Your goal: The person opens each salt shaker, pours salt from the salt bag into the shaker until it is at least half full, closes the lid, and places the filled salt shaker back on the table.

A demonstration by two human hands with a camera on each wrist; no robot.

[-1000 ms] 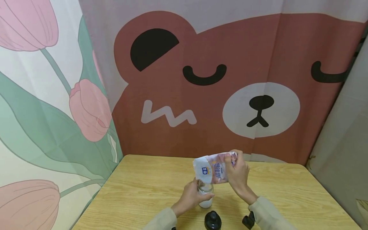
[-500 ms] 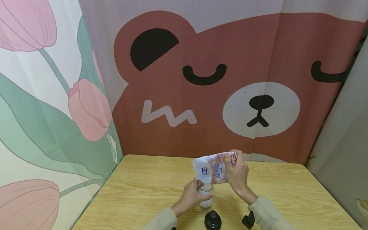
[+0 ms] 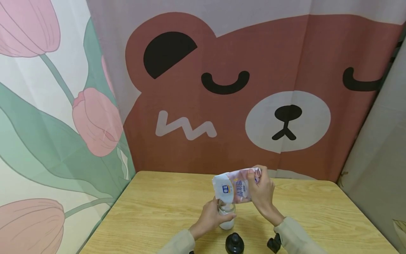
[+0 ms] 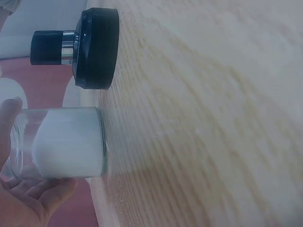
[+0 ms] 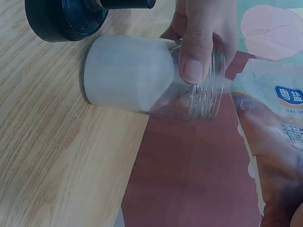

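The glass jar point(image 5: 132, 75) stands upright on the table under your packet, and the white contents lie in a sloped heap, higher up one wall than the other; if the heap keeps building on that side, grains could reach the rim there first and spill. Your left hand point(image 3: 209, 215) is wrapped round the jar's upper part, the thumb just below the threaded neck, so a drifting stream could land on your skin, and a sideways nudge from a grip this high might tip the glass. Your right hand point(image 3: 263, 190) grips the packet point(image 3: 234, 188) by its far end, its lower corner tilted at the jar mouth with a faint white streak between them. Soft film held so far back may sag or buckle, dumping a lump or missing the opening. The black lid point(image 3: 234, 243) sits near the jar's base, where stray grains could fall on it or across the wooden table point(image 3: 158, 204) and foul its seat.
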